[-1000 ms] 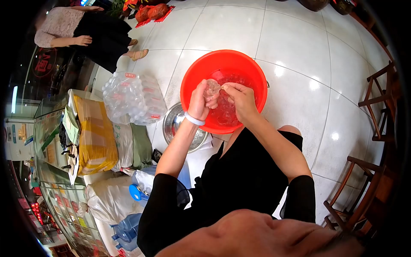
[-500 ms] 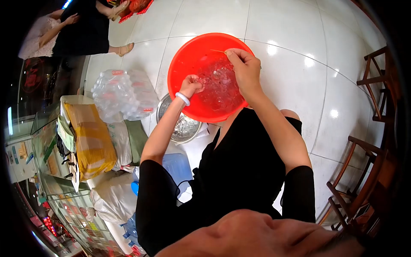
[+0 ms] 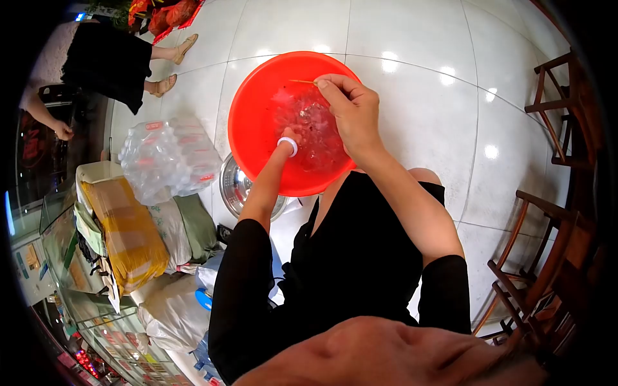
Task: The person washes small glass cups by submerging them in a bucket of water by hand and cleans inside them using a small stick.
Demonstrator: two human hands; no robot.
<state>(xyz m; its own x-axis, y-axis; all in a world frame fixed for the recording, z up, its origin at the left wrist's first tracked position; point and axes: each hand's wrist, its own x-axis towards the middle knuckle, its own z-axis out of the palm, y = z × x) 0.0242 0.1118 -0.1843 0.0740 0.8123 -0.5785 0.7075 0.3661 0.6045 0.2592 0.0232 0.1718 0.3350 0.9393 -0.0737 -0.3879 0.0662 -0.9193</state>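
Note:
A large red plastic basin (image 3: 254, 106) sits on the floor in front of my knees. Clear, glassy-looking contents (image 3: 315, 125), perhaps in water, fill its middle, with small dark specks on the red around them. Over the basin's right side, my right hand (image 3: 353, 109) pinches a thin yellowish stick (image 3: 301, 81) between thumb and fingertips, its free end pointing left. My left hand (image 3: 291, 135), with a white bangle (image 3: 289, 147) at the wrist, reaches down into the contents. Its fingers are mostly hidden there, so what they hold does not show.
A steel bowl (image 3: 229, 185) stands partly under the basin's left side. Left of it lie a shrink-wrapped bottle pack (image 3: 170, 157), a taped yellow package (image 3: 125, 235) and bags. A person's foot (image 3: 164, 85) is at upper left. Wooden chairs (image 3: 541, 251) line the right.
My left hand has gone down into the basin's contents. My right hand still pinches the stick. The view has shifted, and the person at upper left has changed stance.

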